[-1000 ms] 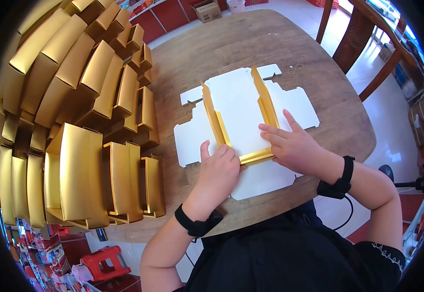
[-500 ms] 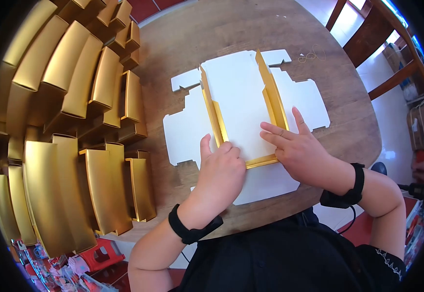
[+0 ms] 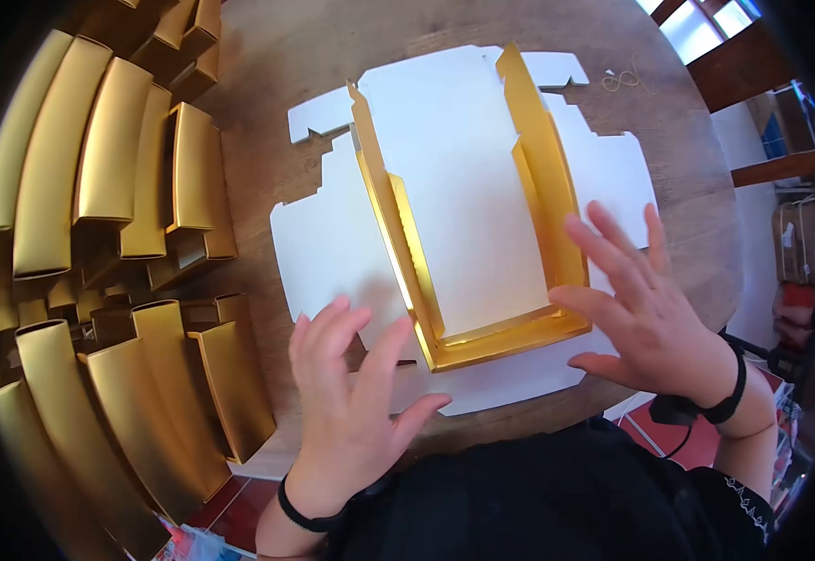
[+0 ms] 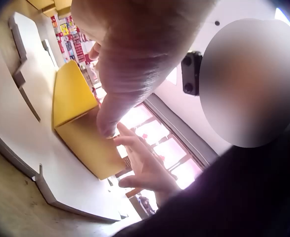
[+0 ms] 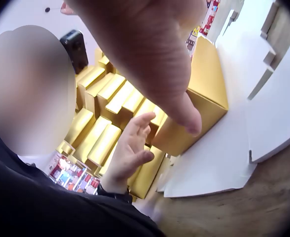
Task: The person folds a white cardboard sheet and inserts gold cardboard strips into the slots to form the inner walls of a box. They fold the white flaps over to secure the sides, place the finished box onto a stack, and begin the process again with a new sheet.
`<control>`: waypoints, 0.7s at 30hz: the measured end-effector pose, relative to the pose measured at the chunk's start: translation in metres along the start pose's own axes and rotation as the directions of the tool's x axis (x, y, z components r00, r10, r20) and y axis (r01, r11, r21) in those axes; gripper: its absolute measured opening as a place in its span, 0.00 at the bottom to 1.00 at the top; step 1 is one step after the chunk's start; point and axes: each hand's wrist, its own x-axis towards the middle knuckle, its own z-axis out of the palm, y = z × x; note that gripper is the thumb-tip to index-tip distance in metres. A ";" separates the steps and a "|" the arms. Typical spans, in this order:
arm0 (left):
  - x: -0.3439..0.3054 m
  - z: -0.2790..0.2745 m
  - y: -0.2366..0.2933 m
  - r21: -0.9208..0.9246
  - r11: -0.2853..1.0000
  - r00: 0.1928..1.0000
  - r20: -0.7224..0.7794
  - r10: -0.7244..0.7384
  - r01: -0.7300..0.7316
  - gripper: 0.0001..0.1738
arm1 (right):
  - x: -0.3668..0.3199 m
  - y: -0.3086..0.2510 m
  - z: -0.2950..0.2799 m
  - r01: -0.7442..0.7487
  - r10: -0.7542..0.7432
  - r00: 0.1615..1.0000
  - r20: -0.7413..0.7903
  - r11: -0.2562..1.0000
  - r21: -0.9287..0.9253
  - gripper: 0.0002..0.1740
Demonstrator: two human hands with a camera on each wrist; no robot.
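Note:
A partly folded cardboard box (image 3: 454,196), white inside with gold walls, lies on flat white cardboard blanks (image 3: 318,243) in the head view. Its two long side walls and the near end wall (image 3: 510,350) stand up; the far end lies flat. My left hand (image 3: 342,402) is just off the near left corner, fingers spread and holding nothing. By the near right corner is my right hand (image 3: 655,313), its fingers extended, fingertips close to the right wall (image 3: 552,196). In the left wrist view, two gold walls (image 4: 88,140) meet at an upright corner.
Rows of folded gold boxes (image 3: 99,150) fill the left side of the wooden table (image 3: 267,56). A thin looped cord (image 3: 630,79) lies at the back right. A wooden chair (image 3: 753,65) stands beyond the right edge.
Both hands have let go of the near edge and moved apart, left hand leftward, right hand rightward. The near end wall now shows taller. The head view has come closer.

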 end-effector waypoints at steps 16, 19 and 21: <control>0.041 0.025 0.019 0.202 0.959 0.966 0.201 0.160 -0.201 0.05 | 0.020 0.009 0.040 0.216 -0.233 0.970 -0.071 0.957 -0.196 0.04; 0.045 0.022 0.021 0.193 0.964 0.956 0.263 0.129 -0.183 0.06 | 0.021 0.008 0.040 0.204 -0.220 0.972 -0.084 0.965 -0.163 0.05; 0.046 0.020 0.022 0.198 0.959 0.949 0.281 0.141 -0.201 0.06 | 0.020 0.008 0.031 0.207 -0.211 0.978 -0.004 0.965 -0.162 0.07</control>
